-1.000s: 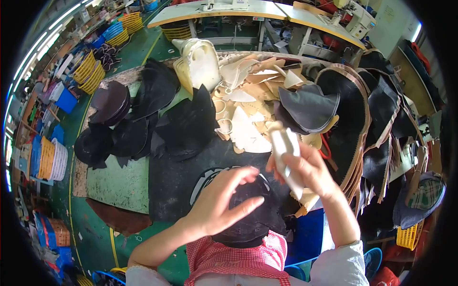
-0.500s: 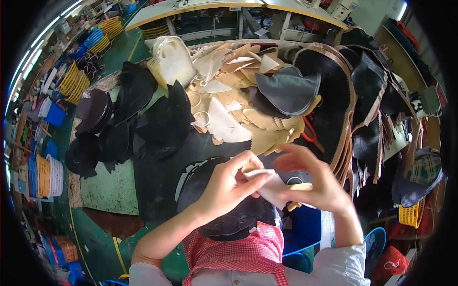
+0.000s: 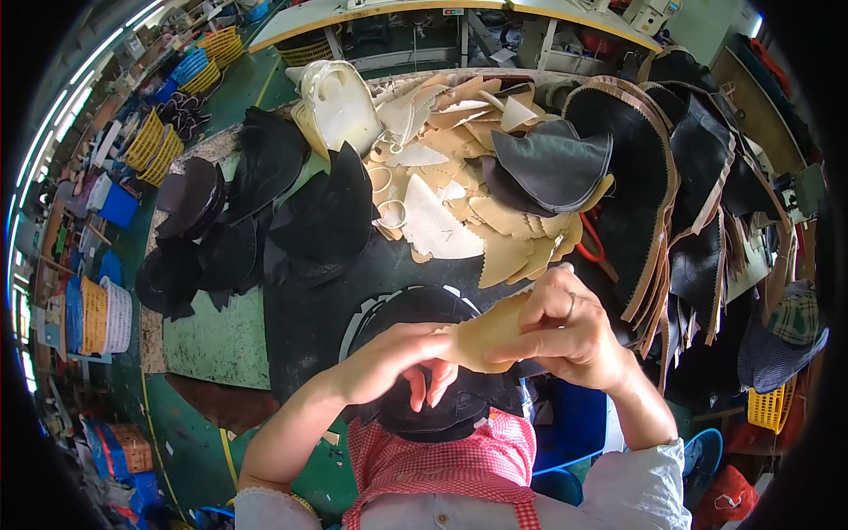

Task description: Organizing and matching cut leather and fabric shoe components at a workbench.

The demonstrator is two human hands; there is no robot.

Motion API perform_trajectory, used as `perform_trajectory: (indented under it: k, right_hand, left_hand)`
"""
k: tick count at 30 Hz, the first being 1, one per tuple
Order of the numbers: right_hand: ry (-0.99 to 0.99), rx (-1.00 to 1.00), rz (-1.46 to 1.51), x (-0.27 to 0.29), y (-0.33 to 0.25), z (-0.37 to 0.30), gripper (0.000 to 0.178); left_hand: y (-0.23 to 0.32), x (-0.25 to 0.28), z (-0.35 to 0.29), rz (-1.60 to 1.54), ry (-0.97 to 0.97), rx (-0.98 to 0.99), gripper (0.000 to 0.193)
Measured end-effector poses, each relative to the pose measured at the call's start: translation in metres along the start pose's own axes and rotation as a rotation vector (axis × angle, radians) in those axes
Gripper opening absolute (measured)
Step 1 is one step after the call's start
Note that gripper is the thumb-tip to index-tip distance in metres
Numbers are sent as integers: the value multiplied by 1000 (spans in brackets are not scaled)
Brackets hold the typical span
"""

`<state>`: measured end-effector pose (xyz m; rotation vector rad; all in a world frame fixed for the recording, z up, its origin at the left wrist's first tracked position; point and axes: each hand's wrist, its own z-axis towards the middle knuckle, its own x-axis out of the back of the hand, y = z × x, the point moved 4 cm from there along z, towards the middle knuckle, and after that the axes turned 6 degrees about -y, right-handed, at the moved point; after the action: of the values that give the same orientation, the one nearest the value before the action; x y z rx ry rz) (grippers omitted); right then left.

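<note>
Right hand [image 3: 570, 331]: thumb and fingers pinch the right part of a tan piece [image 3: 491, 336]; 1 ring [image 3: 571, 306] is visible on a finger. Left hand [image 3: 397, 358]: located at the left end of the tan piece, some fingers curled downward; whether it grips the piece cannot be determined. The tan piece is between the 2 hands, above black layered material [image 3: 433, 420] at the front of a red-and-white checked apron [image 3: 442, 459]. Beyond lies a heap of tan pieces [image 3: 508, 252], some scallop-edged, with a white piece [image 3: 437, 225] and a black panel [image 3: 561, 163] upon it. A red loop handle [image 3: 591, 238] shows just beside the heap's right side.
</note>
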<state>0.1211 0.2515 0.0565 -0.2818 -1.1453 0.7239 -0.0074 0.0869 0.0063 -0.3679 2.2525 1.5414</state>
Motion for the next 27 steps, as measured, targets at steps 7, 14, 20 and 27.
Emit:
perform_trajectory:
  k: [7, 14, 20, 27]
  right_hand:
    - [-113, -166, 213, -6, -10, 17, 34]
    - [-6, -447, 464, -21, -3, 5, 14]
    - [-59, -308, 240, -21, -12, 13, 11]
    - [106, -310, 125, -28, -5, 12, 16]
  left_hand:
    - [-5, -3, 1, -59, -29, -288, 33]
    - [13, -29, -7, 865, 277, -361, 14]
    - [9, -35, -3, 1091, 427, -486, 5]
    - [13, -13, 9, 771, 526, -596, 24]
